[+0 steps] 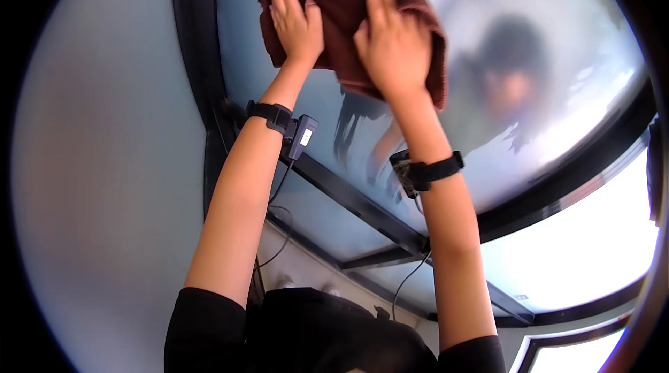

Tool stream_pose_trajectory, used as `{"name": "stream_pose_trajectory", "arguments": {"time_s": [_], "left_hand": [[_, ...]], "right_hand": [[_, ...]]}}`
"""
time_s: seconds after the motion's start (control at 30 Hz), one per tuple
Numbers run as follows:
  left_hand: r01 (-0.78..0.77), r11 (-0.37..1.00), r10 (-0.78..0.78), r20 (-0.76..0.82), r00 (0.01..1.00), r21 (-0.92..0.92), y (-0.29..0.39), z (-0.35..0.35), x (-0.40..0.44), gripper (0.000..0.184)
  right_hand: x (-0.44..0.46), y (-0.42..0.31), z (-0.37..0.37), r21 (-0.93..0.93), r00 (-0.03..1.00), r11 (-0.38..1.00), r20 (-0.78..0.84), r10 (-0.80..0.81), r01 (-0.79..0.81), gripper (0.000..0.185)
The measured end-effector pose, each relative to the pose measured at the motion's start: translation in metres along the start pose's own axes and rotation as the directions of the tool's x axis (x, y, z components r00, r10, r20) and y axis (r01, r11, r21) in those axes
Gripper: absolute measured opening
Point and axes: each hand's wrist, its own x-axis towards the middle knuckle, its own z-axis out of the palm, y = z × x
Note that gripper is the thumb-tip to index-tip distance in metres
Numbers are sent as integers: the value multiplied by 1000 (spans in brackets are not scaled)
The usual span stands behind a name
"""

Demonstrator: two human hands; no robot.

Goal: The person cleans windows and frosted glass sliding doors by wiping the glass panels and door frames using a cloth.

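Both arms reach up to a frosted glass panel (279, 87), where a dark brown cloth (341, 24) is pressed against the surface. My left hand (297, 28) lies flat on the cloth's left part, fingers stretched upward and thumb apart. On the right part of the same cloth rests my right hand (396, 45), its fingers extended and its thumb out to the left. The cloth's edge is folded along its right side. Each wrist wears a black strap with a small device and a cable.
A blurred reflection (512, 80) shows in the glass to the right. Black frame bars (355, 199) cross below the panel, and another runs up its left side. A bright window (578, 212) is at the lower right. Cables hang between the arms, above the floor.
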Motion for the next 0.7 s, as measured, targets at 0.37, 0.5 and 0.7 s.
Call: {"name": "stream_pose_trajectory", "arguments": {"time_s": [0.37, 0.5, 0.7], "left_hand": [[228, 972, -216, 162, 963, -62, 32, 4, 29, 65], [-29, 998, 49, 337, 940, -64, 50, 16, 25, 69], [-101, 983, 149, 358, 922, -150, 4, 4, 14, 68]], "right_hand": [[9, 11, -7, 232, 803, 961, 596, -18, -151, 67], [-10, 41, -51, 91, 736, 977, 672, 82, -193, 67], [-31, 11, -12, -80, 863, 995, 496, 96, -64, 57]]}}
